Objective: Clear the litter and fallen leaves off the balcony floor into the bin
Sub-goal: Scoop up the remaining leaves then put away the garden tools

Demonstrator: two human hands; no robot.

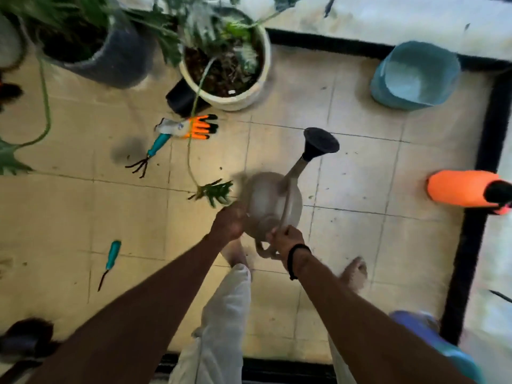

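At frame centre, both arms are reaching down: right hand [286, 239] gripping the beige watering can [273, 202] handle, left hand [230, 220] pressing its side, grip unclear; no writing readable

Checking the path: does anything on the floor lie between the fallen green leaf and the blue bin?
Yes. The watering can, held in both hands, sits right beside the leaf, its spout pointing toward the bin.

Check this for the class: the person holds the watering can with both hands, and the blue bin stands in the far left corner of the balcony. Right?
Not quite. The head view shows the bin in the far right corner, not the left. The rest holds: the left hand and right hand are both on the watering can.
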